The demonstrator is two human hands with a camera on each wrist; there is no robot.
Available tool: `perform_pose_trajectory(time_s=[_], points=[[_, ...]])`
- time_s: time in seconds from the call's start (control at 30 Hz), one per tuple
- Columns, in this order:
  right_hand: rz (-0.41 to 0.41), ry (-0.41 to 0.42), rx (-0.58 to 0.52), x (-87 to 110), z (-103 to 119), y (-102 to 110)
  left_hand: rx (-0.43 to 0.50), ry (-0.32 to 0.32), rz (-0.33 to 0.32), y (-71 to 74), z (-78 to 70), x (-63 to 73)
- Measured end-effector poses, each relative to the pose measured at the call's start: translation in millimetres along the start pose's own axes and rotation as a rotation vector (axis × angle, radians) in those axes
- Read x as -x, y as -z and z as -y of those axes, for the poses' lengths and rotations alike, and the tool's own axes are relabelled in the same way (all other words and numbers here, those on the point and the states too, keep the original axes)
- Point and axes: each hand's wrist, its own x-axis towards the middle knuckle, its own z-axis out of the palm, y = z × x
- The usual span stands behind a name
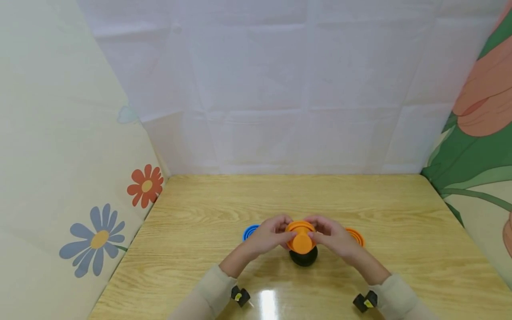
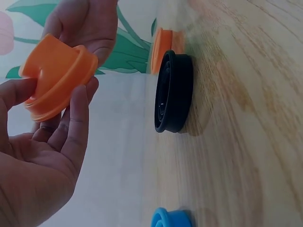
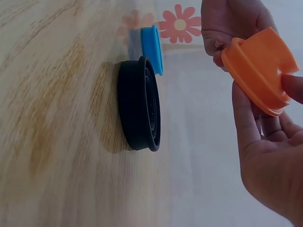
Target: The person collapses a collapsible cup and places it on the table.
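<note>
Both hands hold one orange collapsible cup [image 1: 302, 243] above the table, its sides partly folded and its flat base facing my head. My left hand [image 1: 269, 235] grips it from the left, thumb pressed on the folded wall and fingers round the rim. From the other side my right hand [image 1: 335, 239] grips it the same way; in the right wrist view its thumb dents the orange wall [image 3: 262, 66]. Below the hands a black collapsed cup [image 1: 304, 260] lies flat, partly hidden in the head view, with concentric rings inside [image 2: 164, 92].
A blue collapsed cup [image 1: 250, 231] lies left of the black one, and a second orange collapsed cup [image 1: 357, 235] lies to the right, partly behind the right hand. All rest on a wood-grain table [image 1: 224, 195]. A white sheet [image 1: 256, 89] hangs behind it, flowered cloth at the sides.
</note>
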Motion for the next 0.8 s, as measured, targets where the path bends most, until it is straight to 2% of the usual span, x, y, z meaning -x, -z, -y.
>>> perform_pose_trajectory(time_s=[0.27, 0.57, 0.8], points=[[-0.037, 0.08, 0.08, -1.2, -1, -5, -0.059, -0.022, -0.018, -2.0, -0.9, -1.8], [-0.163, 0.2, 0.226, -2.0, -4, -9, -0.044, -0.054, -0.048, -3.2, 1.6, -5.4], [-0.263, 0.197, 0.203, -1.7, -4, -13, 0.011, -0.063, -0.064, -3.9, 2.4, -3.9]])
